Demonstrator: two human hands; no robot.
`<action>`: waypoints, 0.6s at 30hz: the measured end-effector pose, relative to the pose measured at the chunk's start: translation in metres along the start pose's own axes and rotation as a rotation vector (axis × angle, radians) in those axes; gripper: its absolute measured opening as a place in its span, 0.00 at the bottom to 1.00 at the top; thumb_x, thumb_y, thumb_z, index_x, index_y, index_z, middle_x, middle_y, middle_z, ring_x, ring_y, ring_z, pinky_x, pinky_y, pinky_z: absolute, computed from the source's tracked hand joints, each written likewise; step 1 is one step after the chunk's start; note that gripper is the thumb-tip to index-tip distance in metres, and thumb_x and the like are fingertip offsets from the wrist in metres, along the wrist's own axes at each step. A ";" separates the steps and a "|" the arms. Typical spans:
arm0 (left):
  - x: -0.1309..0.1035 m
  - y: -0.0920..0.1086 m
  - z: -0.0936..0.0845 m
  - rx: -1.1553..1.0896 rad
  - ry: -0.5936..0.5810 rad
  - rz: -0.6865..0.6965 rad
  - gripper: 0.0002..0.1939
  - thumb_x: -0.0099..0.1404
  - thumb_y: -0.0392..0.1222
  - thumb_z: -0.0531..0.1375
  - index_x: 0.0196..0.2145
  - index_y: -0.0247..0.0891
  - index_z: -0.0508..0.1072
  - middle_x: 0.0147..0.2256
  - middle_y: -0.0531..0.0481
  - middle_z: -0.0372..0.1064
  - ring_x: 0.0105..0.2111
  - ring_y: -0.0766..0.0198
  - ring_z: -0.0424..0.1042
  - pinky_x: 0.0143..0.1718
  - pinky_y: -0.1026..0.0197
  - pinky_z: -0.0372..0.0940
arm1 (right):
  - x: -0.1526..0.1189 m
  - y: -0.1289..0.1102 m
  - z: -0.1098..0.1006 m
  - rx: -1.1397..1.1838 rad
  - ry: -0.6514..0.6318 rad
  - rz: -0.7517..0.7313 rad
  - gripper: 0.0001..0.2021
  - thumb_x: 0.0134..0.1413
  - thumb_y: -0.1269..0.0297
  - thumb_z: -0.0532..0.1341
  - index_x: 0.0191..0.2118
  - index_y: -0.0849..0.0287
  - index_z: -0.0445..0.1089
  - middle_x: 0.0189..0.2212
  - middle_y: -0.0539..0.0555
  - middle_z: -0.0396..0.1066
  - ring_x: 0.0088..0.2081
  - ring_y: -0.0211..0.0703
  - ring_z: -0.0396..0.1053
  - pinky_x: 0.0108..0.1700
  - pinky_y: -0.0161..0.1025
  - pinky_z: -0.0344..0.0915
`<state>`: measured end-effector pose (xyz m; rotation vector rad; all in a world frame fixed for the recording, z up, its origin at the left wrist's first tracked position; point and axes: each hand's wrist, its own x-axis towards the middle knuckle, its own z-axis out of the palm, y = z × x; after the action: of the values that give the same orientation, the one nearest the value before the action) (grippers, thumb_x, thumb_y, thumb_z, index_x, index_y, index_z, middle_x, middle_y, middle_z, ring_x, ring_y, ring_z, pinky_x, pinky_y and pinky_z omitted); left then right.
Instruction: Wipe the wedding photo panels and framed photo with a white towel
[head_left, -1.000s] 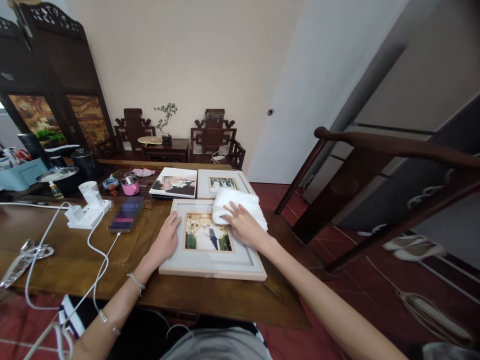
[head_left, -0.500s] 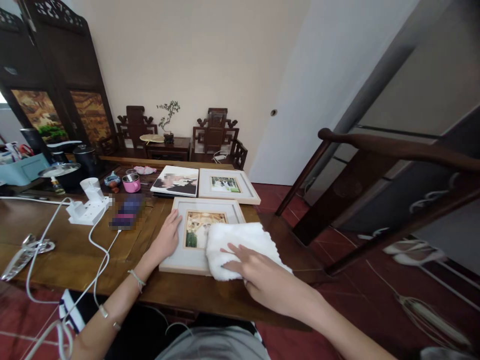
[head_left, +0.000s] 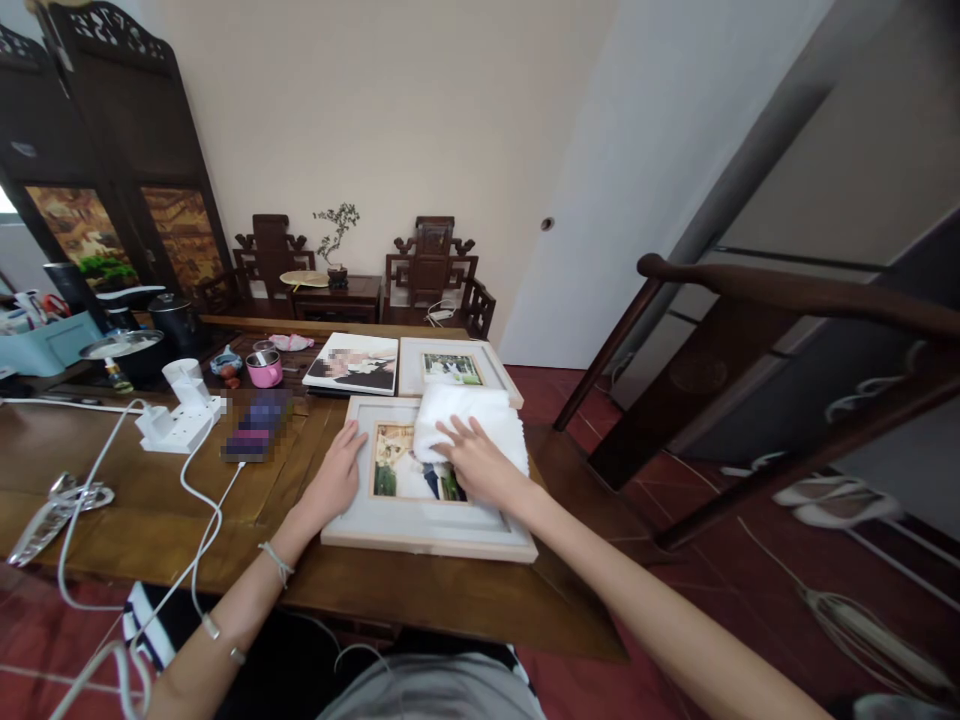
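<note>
A pale wooden picture frame [head_left: 429, 546] lies flat on the table before me, with a photo [head_left: 397, 470] inside a white mount. My left hand [head_left: 339, 475] rests on the frame's left edge, its fingers stretched out. With my right hand [head_left: 480, 462] I hold a folded white cloth [head_left: 491, 408] against the upper right of the frame, fingers partly spread over it. The cloth covers the photo's upper right part and overlaps the lower edge of a second picture frame [head_left: 491, 372] behind.
Left of that second frame lies a white photo panel [head_left: 330, 360]. A pink cup [head_left: 264, 370], a blurred phone [head_left: 256, 425], a power strip [head_left: 180, 425] with white cables and a clear clip-like object [head_left: 56, 515] are further left. A dark wooden chair [head_left: 697, 370] stands at the right.
My right hand has moved the cloth away from me, from the frame's lower right to its upper right, uncovering the lower right corner. My left hand stays in place.
</note>
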<state>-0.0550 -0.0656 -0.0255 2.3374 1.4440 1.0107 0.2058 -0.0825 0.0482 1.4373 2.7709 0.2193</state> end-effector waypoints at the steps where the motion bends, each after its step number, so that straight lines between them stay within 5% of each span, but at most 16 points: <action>1: 0.000 0.000 0.000 0.003 0.006 0.002 0.24 0.63 0.28 0.46 0.56 0.30 0.66 0.63 0.36 0.54 0.65 0.55 0.50 0.64 0.45 0.49 | -0.008 -0.005 -0.003 0.018 -0.027 -0.022 0.28 0.46 0.82 0.53 0.56 0.66 0.67 0.62 0.68 0.55 0.64 0.64 0.47 0.62 0.61 0.45; 11: 0.000 -0.001 0.000 -0.036 0.007 0.006 0.26 0.61 0.27 0.48 0.56 0.32 0.66 0.63 0.38 0.54 0.65 0.55 0.49 0.65 0.44 0.48 | -0.083 -0.049 -0.054 0.302 -0.251 -0.137 0.32 0.43 0.85 0.49 0.56 0.62 0.66 0.62 0.66 0.57 0.64 0.55 0.51 0.63 0.54 0.51; 18: -0.001 -0.004 0.001 -0.043 0.013 0.008 0.25 0.62 0.29 0.48 0.56 0.33 0.67 0.63 0.38 0.54 0.65 0.55 0.49 0.65 0.44 0.48 | -0.024 -0.027 -0.009 0.245 -0.017 0.023 0.33 0.44 0.85 0.50 0.59 0.67 0.61 0.66 0.69 0.46 0.67 0.60 0.37 0.64 0.59 0.42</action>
<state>-0.0571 -0.0642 -0.0289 2.3124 1.4049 1.0495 0.1975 -0.1183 0.0524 1.5096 2.8501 -0.1378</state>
